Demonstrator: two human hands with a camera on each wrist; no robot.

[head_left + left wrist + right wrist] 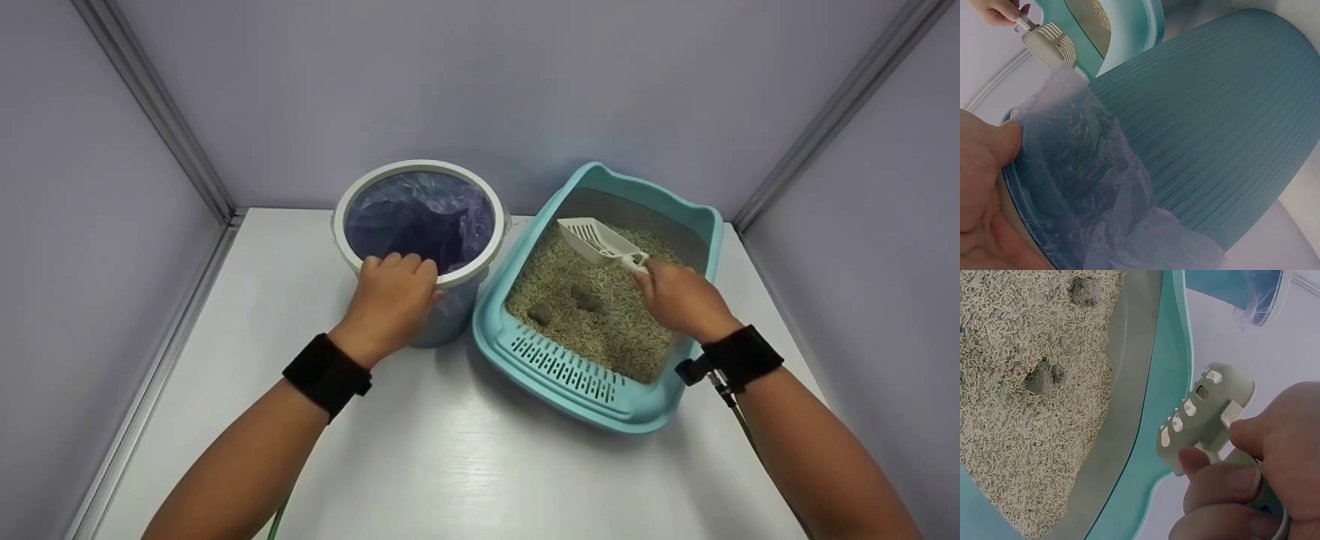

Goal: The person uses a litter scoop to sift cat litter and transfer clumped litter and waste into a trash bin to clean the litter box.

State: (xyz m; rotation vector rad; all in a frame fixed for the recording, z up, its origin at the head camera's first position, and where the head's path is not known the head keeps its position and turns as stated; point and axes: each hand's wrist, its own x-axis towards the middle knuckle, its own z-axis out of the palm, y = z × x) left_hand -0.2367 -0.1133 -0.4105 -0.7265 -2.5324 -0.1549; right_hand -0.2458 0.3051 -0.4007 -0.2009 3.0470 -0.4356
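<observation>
My left hand grips the near rim of a blue round bin, its fingers over the white ring. The bin is lined with a thin purplish plastic bag, whose edge hangs down outside. My right hand holds a cream litter scoop by its handle, fingers and thumb curled round it. The slotted scoop is above the litter in a turquoise litter box, pointing toward the bin. Through one of its slots a small brownish bit shows. Grey clumps lie on the pellet litter.
The litter box stands right of the bin, slightly turned, with a slotted front ledge. Both stand on a white table against a pale back wall. Side walls rise left and right. A cable runs along my right forearm.
</observation>
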